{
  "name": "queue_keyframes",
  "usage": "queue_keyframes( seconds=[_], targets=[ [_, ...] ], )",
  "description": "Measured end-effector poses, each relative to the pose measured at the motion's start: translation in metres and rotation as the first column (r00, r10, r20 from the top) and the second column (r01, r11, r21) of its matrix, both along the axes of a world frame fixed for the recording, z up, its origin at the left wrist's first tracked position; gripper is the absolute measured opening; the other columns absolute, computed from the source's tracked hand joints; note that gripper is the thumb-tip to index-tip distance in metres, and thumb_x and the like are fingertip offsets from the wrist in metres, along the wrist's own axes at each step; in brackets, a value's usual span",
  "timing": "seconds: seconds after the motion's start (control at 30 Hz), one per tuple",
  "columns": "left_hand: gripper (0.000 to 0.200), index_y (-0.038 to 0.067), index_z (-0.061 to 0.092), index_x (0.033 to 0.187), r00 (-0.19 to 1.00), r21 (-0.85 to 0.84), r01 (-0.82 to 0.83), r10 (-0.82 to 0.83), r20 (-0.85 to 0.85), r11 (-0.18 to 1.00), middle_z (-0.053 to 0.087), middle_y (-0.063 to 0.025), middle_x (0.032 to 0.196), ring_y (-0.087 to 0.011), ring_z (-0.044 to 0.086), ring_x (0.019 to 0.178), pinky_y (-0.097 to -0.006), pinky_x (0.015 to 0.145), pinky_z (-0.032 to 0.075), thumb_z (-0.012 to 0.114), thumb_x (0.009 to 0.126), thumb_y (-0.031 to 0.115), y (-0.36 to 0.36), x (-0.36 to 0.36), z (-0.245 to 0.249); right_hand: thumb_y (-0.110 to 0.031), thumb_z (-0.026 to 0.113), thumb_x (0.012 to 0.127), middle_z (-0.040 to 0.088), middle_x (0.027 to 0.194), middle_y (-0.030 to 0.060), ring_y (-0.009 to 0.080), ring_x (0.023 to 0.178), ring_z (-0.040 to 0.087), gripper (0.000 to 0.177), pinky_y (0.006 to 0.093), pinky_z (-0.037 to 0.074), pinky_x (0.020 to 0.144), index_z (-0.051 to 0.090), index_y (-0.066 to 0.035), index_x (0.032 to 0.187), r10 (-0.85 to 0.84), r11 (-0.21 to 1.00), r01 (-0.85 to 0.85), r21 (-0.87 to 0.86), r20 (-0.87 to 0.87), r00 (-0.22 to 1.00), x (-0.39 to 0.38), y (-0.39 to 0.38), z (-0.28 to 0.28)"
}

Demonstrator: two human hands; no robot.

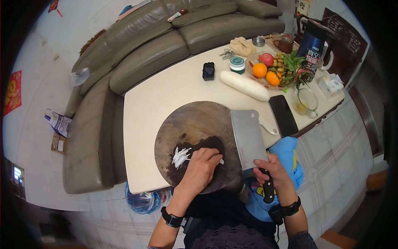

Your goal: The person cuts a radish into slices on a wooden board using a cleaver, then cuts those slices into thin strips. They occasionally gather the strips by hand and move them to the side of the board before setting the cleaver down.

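A round wooden chopping board (195, 120) with a dark wet patch lies at the table's near edge. My left hand (200, 168) rests on it, fingers bent and together over white vegetable strips, their ends (222, 161) showing past the fingertips. Just left of those fingers sits a small pile of thin white strips (180, 157). My right hand (273, 173) grips the black handle of a cleaver (250, 137). Its broad blade lies over the board's right edge, apart from the strips. What is under my left palm is hidden.
Behind the board are a white radish (244, 86), a phone (283, 115), a glass cup (306, 102), a fruit bowl with oranges (260, 70), a green-lidded jar (237, 65) and a blue kettle (311, 43). A white handle (269, 128) shows behind the blade. A sofa (145, 54) borders the table (143, 112).
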State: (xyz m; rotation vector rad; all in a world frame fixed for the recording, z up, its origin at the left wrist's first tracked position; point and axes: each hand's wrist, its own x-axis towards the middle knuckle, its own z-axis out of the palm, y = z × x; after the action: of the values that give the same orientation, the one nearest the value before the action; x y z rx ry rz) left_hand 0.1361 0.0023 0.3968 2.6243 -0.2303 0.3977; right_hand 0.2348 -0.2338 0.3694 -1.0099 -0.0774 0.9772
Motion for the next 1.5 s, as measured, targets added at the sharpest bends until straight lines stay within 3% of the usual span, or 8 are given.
queue_keyframes(
  seconds=[0.2,0.33,0.43,0.47,0.53,1.0,1.27,1.5],
  targets=[
    [0.023,0.001,0.065,0.101,0.994,-0.021,-0.110,0.110,-0.028,0.994,0.060,-0.0110,0.101,-0.0298,0.057,0.096,-0.0378,0.080,0.045,0.066,0.077,-0.001,-0.007,-0.053,0.005,-0.014,0.060,0.090,0.056,0.058,0.0056,0.0076,0.040,0.045,0.020,0.0233,0.040,0.040,0.057,0.000,0.076,0.084,0.995,-0.076,-0.069,0.116,0.990,-0.006,-0.006,0.006],
    [0.026,0.002,0.067,0.099,0.962,0.002,-0.266,0.265,0.058,0.964,0.062,-0.0106,0.101,-0.0300,0.059,0.094,-0.0387,0.079,0.046,0.069,0.074,-0.004,-0.008,-0.087,-0.007,-0.016,0.059,0.091,0.059,0.059,0.0063,0.0149,0.043,0.051,0.022,0.0264,0.042,0.045,0.059,-0.001,0.074,0.407,0.886,-0.294,-0.359,0.297,0.864,-0.016,-0.006,0.035],
    [0.032,-0.001,0.067,0.101,0.934,0.038,-0.321,0.309,0.181,0.946,0.062,-0.0112,0.102,-0.0299,0.060,0.095,-0.0389,0.080,0.048,0.068,0.069,-0.006,-0.018,-0.093,-0.017,-0.010,0.059,0.085,0.062,0.066,0.0185,0.0363,0.062,0.061,0.010,0.0410,0.048,0.055,0.058,-0.001,0.082,0.637,0.756,-0.083,-0.649,0.702,0.318,-0.035,0.012,0.072],
    [0.032,-0.001,0.067,0.101,0.937,0.030,-0.313,0.304,0.170,0.949,0.062,-0.0112,0.102,-0.0299,0.060,0.095,-0.0389,0.080,0.048,0.068,0.069,-0.006,-0.020,-0.095,-0.020,-0.010,0.059,0.085,0.062,0.066,0.0185,0.0363,0.062,0.061,0.010,0.0410,0.048,0.055,0.058,-0.001,0.082,0.643,0.749,-0.083,-0.657,0.692,0.329,-0.041,0.017,0.078],
    [0.033,-0.002,0.067,0.101,0.939,-0.017,-0.305,0.304,0.163,0.952,0.062,-0.0135,0.098,-0.0315,0.061,0.093,-0.0401,0.078,0.050,0.069,0.068,-0.007,-0.020,-0.099,-0.026,-0.006,0.058,0.081,0.063,0.071,0.0176,0.0352,0.063,0.063,0.009,0.0431,0.048,0.054,0.055,0.000,0.088,0.755,0.656,-0.046,-0.753,0.655,0.043,-0.052,0.025,0.086],
    [0.028,-0.003,0.067,0.090,0.954,-0.048,-0.276,0.280,0.108,0.960,0.062,-0.0172,0.100,-0.0368,0.061,0.092,-0.0438,0.079,0.049,0.066,0.062,-0.007,-0.015,-0.104,-0.029,-0.002,0.059,0.073,0.056,0.067,0.0224,0.0309,0.053,0.061,0.031,0.0388,0.042,0.037,0.049,0.018,0.094,0.880,0.458,-0.203,-0.866,0.473,-0.032,-0.070,0.035,0.108],
    [0.032,-0.003,0.068,0.094,0.965,-0.045,-0.259,0.261,0.024,0.965,0.063,-0.0166,0.099,-0.0370,0.062,0.090,-0.0449,0.079,0.050,0.066,0.062,-0.004,-0.011,-0.110,-0.026,-0.007,0.062,0.072,0.056,0.073,0.0211,0.0281,0.052,0.060,0.035,0.0362,0.041,0.036,0.048,0.016,0.094,0.847,0.485,-0.171,-0.858,0.509,-0.155,-0.070,0.065,0.094],
    [0.035,-0.003,0.066,0.101,0.974,-0.014,-0.216,0.217,0.062,0.976,0.063,-0.0171,0.099,-0.0359,0.062,0.090,-0.0444,0.079,0.051,0.064,0.066,-0.007,-0.011,-0.111,-0.027,-0.008,0.063,0.072,0.057,0.073,0.0203,0.0280,0.053,0.061,0.036,0.0362,0.043,0.039,0.048,0.014,0.097,0.815,0.557,-0.098,-0.825,0.565,-0.130,-0.071,0.076,0.081]
  ],
)
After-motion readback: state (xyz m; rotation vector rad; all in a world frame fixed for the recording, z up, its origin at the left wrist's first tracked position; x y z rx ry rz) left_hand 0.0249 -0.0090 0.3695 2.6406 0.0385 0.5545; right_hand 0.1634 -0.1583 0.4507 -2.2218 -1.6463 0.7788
